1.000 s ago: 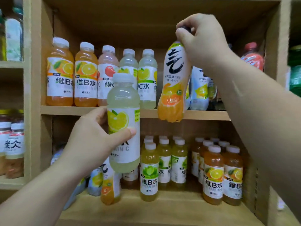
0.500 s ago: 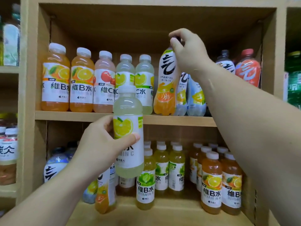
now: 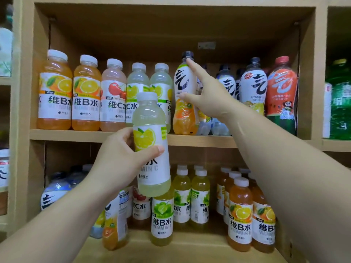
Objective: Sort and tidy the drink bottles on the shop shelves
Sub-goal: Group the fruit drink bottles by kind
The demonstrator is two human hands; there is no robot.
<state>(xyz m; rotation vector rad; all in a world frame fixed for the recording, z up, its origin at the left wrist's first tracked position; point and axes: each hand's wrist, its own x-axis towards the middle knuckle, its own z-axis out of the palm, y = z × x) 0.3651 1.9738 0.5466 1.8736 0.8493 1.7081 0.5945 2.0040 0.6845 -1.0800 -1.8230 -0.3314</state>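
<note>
Two hands at the shelf board (image 3: 76, 134).
There the left hand (image 3: 121, 160) gripped a lemon bottle (image 3: 150, 118), probably needing a gap above it next; the right hand (image 3: 210, 99), unclenched, touched the orange bottle (image 3: 183, 118).

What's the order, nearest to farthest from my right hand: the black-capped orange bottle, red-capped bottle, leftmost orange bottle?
1. Black-capped orange bottle, at the fingertips of the right hand.
2. Red-capped bottle, far right.
3. Leftmost orange bottle, far left.

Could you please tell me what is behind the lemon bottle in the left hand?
Two matching lemon bottles stand on the upper shelf; the held bottle covers part of their labels.
</note>
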